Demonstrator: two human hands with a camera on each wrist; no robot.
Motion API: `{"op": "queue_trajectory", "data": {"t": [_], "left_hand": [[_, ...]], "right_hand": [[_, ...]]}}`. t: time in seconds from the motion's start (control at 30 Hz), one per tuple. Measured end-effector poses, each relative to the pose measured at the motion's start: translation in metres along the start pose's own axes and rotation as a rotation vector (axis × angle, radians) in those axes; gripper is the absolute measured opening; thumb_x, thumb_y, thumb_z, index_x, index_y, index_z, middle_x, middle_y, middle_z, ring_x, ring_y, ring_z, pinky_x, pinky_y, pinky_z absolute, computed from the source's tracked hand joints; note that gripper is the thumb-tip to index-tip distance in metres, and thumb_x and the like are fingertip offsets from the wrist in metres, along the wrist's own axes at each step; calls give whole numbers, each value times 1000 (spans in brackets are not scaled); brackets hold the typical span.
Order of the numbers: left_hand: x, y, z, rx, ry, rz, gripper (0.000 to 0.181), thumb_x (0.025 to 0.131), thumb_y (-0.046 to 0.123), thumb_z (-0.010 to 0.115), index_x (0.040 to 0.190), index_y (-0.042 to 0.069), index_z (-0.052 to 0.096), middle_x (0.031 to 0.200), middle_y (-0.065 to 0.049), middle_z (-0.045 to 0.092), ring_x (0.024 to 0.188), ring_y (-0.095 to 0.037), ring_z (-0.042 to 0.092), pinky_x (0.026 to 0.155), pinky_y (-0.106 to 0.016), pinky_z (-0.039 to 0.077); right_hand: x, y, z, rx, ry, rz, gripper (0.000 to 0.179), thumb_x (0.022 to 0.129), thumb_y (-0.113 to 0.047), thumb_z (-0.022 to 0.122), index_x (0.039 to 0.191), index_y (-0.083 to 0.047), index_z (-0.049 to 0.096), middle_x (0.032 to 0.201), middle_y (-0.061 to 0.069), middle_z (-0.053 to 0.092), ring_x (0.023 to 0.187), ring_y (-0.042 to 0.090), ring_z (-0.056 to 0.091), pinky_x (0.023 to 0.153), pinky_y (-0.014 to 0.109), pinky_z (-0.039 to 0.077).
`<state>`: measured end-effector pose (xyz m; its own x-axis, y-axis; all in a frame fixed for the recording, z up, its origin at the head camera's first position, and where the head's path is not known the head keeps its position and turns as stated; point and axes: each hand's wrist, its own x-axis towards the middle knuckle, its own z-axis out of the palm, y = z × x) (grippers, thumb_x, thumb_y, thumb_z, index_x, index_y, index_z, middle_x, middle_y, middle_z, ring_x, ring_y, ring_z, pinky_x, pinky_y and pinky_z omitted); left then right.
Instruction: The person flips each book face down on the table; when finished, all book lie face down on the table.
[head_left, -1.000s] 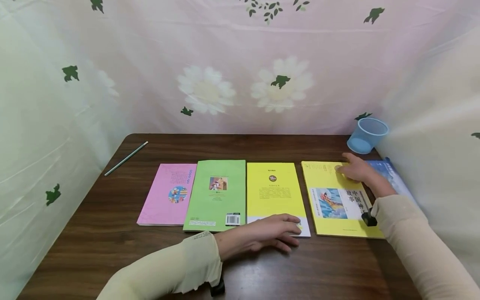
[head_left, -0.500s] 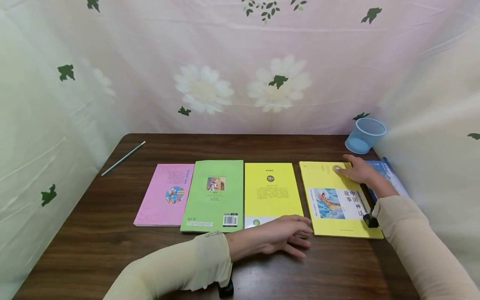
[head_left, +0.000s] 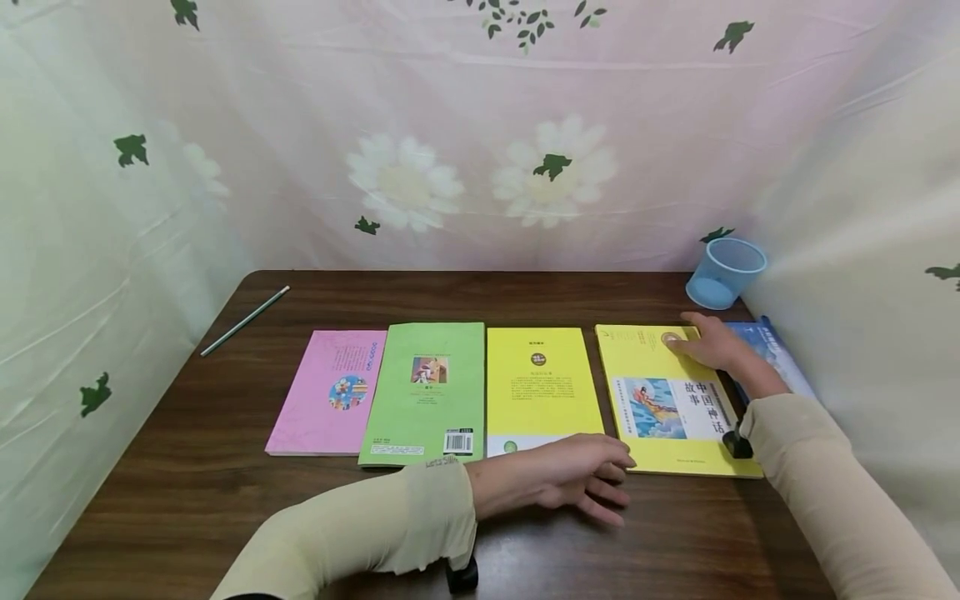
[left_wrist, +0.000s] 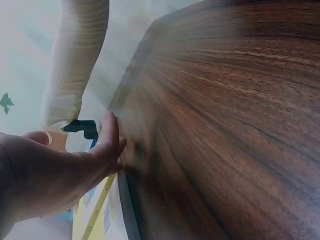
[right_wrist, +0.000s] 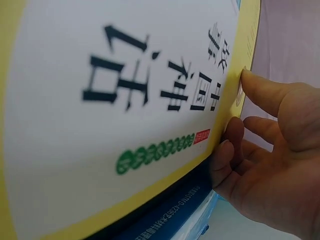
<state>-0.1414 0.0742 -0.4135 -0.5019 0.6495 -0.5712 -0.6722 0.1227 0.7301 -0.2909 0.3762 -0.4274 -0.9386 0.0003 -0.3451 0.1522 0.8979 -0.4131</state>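
A yellow book point(head_left: 648, 354) with a picture on its cover lies flat, right of centre in the head view. My right hand point(head_left: 716, 343) grips it near its upper right corner. In the right wrist view the thumb point(right_wrist: 265, 92) lies at the cover's edge, and the fingers point(right_wrist: 225, 155) curl by the side edge. My left hand point(head_left: 577, 475) hovers low over the front edge of another yellow book point(head_left: 540, 367), fingers relaxed and holding nothing. Its fingertips reach close to the lower left corner of the gripped book. A blue book point(head_left: 772, 354) lies partly behind the right hand.
A green book point(head_left: 427, 417) and a pink book point(head_left: 330, 408) continue the row to the left. A pencil-like stick point(head_left: 245, 321) lies at the far left of the brown table point(head_left: 187, 517). A blue cup-shaped bin point(head_left: 723, 275) stands at the back right, near the curtain point(head_left: 450, 100).
My left hand has moved right and slightly nearer the front, toward the picture-covered yellow book. My right hand stays at that book's upper corner. The head view has shifted slightly.
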Motion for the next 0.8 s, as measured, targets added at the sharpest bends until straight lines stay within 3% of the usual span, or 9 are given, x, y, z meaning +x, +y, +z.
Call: {"op": "queue_trajectory", "data": {"t": [0.2,0.63,0.8], "left_hand": [[4,1,2,-43,39,2,30,97,18,58,125,8,54,144,-31,47,116,-42,62,96,-61,52],[10,1,2,-102,79,15,28,91,14,62,117,4,54,124,-27,55,109,-39,64,95,-58,54],[12,2,5,-179,107,16,42,88,9,62,128,3,49,124,-31,53,109,-42,63,97,-57,53]], "right_hand": [[-2,-2,1,-5,-1,27,92,99,-53,53,157,3,10,154,42,12,132,60,24,109,76,24],[-3,-3,1,-5,-1,39,91,99,-51,53,157,3,9,155,42,10,132,61,25,108,77,25],[-3,-4,1,-13,-1,28,90,99,-51,53,157,4,10,155,42,10,134,62,22,109,77,24]]}}
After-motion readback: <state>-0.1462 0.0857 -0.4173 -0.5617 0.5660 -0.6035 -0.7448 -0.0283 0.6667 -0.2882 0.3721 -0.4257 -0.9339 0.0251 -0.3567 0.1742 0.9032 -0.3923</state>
